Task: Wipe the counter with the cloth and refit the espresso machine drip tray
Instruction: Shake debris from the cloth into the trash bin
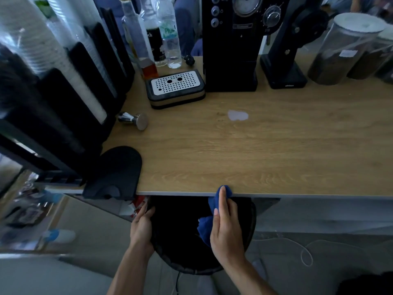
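My right hand [226, 228] grips a blue cloth [214, 211] at the front edge of the wooden counter [276, 150]; the cloth's top just reaches the edge. My left hand [143, 226] holds the rim of a black bin [191, 237] under the counter. A pale wet spill [237, 115] lies mid-counter. The drip tray [176, 89], black with a perforated metal grid, sits on the counter left of the black espresso machine [234, 43], outside it.
A metal tamper [136, 120] lies on its side left of the spill. A black mat [116, 173] overhangs the front left. Cup dispensers [63, 81] fill the left side; bottles [170, 37] stand behind the tray. A grinder [285, 60] and jars [344, 52] stand at the back right.
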